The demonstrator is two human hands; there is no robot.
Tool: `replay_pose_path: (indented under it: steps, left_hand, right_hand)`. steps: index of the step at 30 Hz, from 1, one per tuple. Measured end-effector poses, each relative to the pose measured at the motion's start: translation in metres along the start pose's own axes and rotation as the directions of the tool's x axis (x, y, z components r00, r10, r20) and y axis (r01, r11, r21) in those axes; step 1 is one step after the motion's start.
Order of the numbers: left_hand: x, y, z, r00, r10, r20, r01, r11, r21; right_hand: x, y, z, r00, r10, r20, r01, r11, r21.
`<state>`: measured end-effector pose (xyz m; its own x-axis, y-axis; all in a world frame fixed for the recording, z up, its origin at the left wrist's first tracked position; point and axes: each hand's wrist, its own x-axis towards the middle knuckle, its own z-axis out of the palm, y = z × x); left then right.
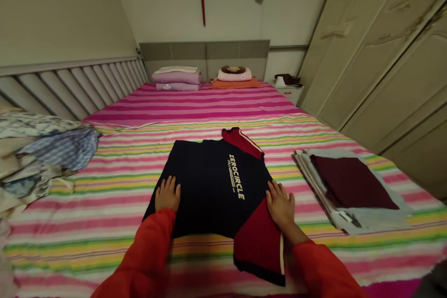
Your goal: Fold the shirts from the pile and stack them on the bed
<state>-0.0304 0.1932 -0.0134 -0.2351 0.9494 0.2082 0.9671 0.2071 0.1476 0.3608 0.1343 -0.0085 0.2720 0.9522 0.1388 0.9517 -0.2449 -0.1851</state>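
Note:
A dark navy shirt [209,186] with red sleeves and white "ZEROCIRCLE" lettering lies spread on the striped bed sheet [115,181]. My left hand [167,194] rests flat on the shirt's left edge, fingers stretched out. My right hand [281,205] lies flat on its right side beside the red sleeve [256,242], fingers apart. Both arms wear red sleeves. Neither hand grips anything.
A stack of folded clothes [349,181], maroon on top of pale grey, lies to the right. A heap of crumpled blue and white laundry [42,153] sits at the left. Pillows and folded bedding [178,78] lie at the headboard. A wardrobe [384,56] lines the right wall.

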Motion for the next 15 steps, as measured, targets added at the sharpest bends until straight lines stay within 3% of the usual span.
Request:
replay_pose_path:
  steps: [2,4,7,9,10,12,15]
  left_hand:
    - [0.000,-0.001,0.005,1.000,-0.012,-0.018,0.012,1.000,-0.001]
    - [0.001,-0.001,0.009,1.000,-0.018,-0.025,0.018,1.000,0.000]
    - [0.003,-0.003,0.012,1.000,-0.010,-0.028,0.010,1.000,-0.002]
    - [0.004,-0.006,0.013,1.000,-0.001,-0.031,0.001,1.000,0.001]
    - [0.005,-0.007,0.014,0.999,0.003,-0.033,-0.002,1.000,0.004]
    - [0.004,-0.008,0.015,0.999,0.006,-0.040,-0.005,1.000,0.011]
    - [0.003,-0.008,0.017,0.998,0.009,-0.056,-0.008,1.000,0.016]
  right_hand:
    - [0.000,-0.015,-0.003,0.999,-0.044,-0.020,0.045,0.999,0.020]
    - [-0.002,-0.041,-0.005,0.977,-0.214,-0.017,0.215,0.974,0.077]
    - [0.001,-0.084,0.002,0.849,-0.526,0.051,0.505,0.836,0.213]
    - [0.012,-0.102,0.009,0.780,-0.621,0.081,0.583,0.767,0.268]
    - [0.021,-0.104,0.013,0.771,-0.631,0.090,0.590,0.760,0.273]
    - [0.046,-0.096,0.017,0.797,-0.596,0.100,0.560,0.791,0.247]
    - [0.089,-0.065,0.019,0.882,-0.461,0.098,0.443,0.881,0.164]
